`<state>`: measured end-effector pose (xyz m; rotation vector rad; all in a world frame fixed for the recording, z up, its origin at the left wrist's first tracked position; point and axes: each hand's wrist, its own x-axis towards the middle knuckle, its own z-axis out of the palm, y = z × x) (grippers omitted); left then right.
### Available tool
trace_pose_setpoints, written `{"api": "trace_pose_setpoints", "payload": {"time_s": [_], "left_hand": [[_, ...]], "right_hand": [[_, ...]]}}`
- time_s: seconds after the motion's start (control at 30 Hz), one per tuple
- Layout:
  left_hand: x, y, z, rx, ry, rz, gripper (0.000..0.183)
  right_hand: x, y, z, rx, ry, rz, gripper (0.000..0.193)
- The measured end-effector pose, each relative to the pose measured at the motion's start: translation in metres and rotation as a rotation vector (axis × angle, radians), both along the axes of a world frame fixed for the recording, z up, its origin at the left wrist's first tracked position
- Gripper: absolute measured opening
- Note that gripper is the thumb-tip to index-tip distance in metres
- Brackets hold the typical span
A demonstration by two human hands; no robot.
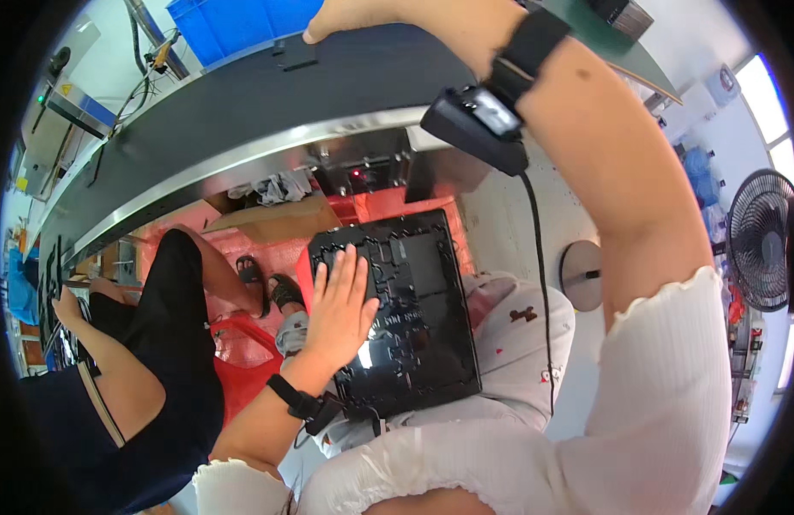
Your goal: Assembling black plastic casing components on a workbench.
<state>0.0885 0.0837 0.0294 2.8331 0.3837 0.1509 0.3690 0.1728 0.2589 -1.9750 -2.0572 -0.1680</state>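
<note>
A black moulded plastic panel (414, 300) with ribs, slots and a smooth glossy rectangle lies across my lap, tilted a little. My left hand (341, 309) rests on its upper left part, fingers stretched out and palm down. My right arm reaches far forward over the dark conveyor-like worktop (234, 107). Only the thumb side of my right hand (354, 13) shows at the top edge, beside the blue crate (242, 26); its other fingers are out of the picture. Near that thumb, small dark marks or parts (296, 60) show on the worktop.
A metal rail (268, 142) edges the worktop. Beneath stands an open cardboard box (277, 219) with crumpled material. At left sits another person (148, 343), a hand by the worktop. A cable (539, 257) hangs from my right wrist device. A black fan (760, 240) stands at right.
</note>
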Motion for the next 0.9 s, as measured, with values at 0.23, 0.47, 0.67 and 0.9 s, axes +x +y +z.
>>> {"api": "trace_pose_setpoints", "payload": {"time_s": [0.23, 0.47, 0.67, 0.9], "left_hand": [[-0.001, 0.008, 0.0, -0.062, -0.045, -0.001, 0.059], [-0.003, 0.011, -0.003, -0.115, -0.123, 0.01, 0.057], [-0.011, 0.009, -0.024, -0.11, -0.281, 0.153, 0.053], [-0.03, 0.005, -0.051, -1.66, -0.607, 0.704, 0.051]], "right_hand": [[0.024, 0.071, -0.06, -0.154, -0.111, -0.335, 0.05], [0.033, 0.027, -0.028, -0.264, -0.416, -0.347, 0.041], [-0.032, -0.082, -0.067, 0.45, -0.051, -0.006, 0.022], [-0.174, -0.205, -0.18, -0.439, 0.96, -0.024, 0.031]]}}
